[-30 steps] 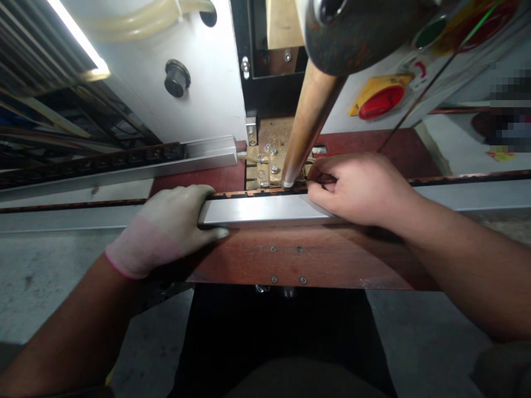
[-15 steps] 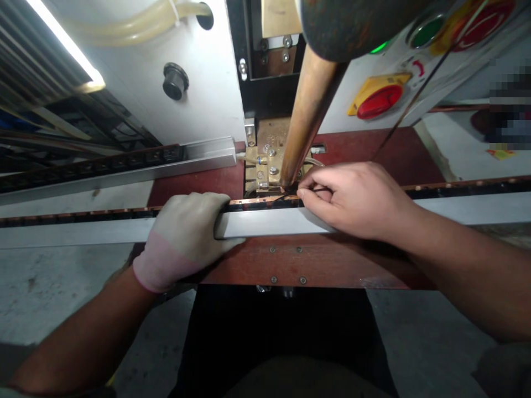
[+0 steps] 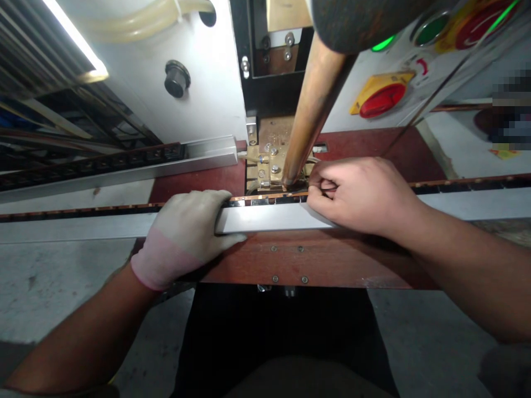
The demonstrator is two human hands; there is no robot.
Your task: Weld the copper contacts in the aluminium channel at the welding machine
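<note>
My left hand (image 3: 186, 226), in a white and pink glove, is wrapped over a long pale metal channel (image 3: 265, 217). The channel lies level across the view, and a strip of copper-coloured and black segments (image 3: 274, 198) runs along its far edge. Bare and closed in a pinch, my right hand (image 3: 360, 190) rests at the channel's far edge, right of an upright copper rod (image 3: 313, 99). A bit of thin dark wire (image 3: 331, 188) shows inside its curled fingers; the fingertips hide the rest. The rod's lower tip stands just behind the strip, over a brass block (image 3: 274, 160).
A red-brown board (image 3: 286, 260) lies under the channel. Behind stands a white machine housing (image 3: 207, 83) with a black knob (image 3: 177, 80). A red rotary switch (image 3: 382, 100) sits at the right. A second channel (image 3: 211, 152) extends to the left.
My right hand has shifted slightly right and curled tighter; the dark wire that stretched left from its fingertips no longer shows there. My left hand stays on the channel. The view has moved slightly.
</note>
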